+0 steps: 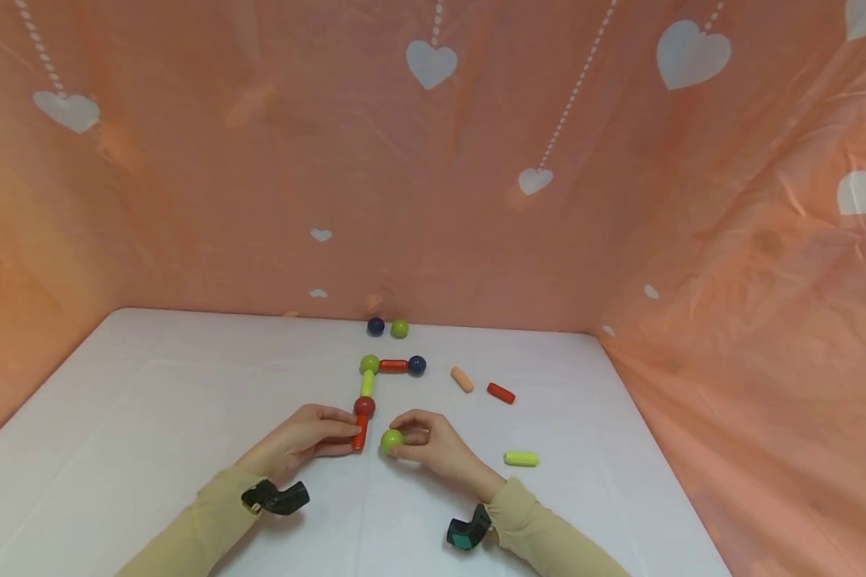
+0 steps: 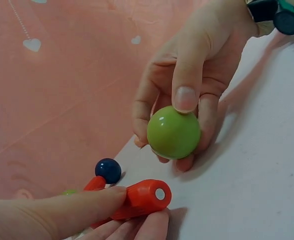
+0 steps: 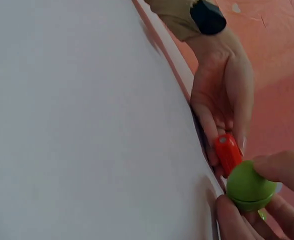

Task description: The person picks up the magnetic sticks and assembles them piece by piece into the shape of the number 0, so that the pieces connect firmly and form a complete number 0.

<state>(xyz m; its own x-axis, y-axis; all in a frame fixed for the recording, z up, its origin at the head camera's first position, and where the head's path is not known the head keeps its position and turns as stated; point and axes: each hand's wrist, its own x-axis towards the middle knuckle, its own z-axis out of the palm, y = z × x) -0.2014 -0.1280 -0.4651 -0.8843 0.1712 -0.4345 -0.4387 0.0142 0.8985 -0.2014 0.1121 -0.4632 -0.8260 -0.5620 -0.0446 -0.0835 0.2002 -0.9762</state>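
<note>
My left hand [image 1: 305, 437] pinches a red rod [image 1: 360, 433] between thumb and fingers; in the left wrist view the end of this red rod [image 2: 149, 196] shows a round silvery spot. The rod's far end meets a red ball [image 1: 364, 407]. From there a yellow-green rod [image 1: 367, 383] leads to a green ball [image 1: 370, 365], then another red rod [image 1: 393, 366] reaches a dark blue ball [image 1: 417, 365]. My right hand [image 1: 433, 445] holds a loose green ball [image 2: 173, 132] with thumb and fingers, just right of the gripped rod and apart from it.
Behind the joined pieces lie a second dark blue ball [image 1: 376, 326] and another green ball [image 1: 400, 328]. To the right are an orange rod [image 1: 462, 379], a red rod [image 1: 501, 393] and a yellow-green rod [image 1: 522, 458]. A pink-orange curtain [image 1: 476, 240] surrounds the white table [image 1: 151, 385].
</note>
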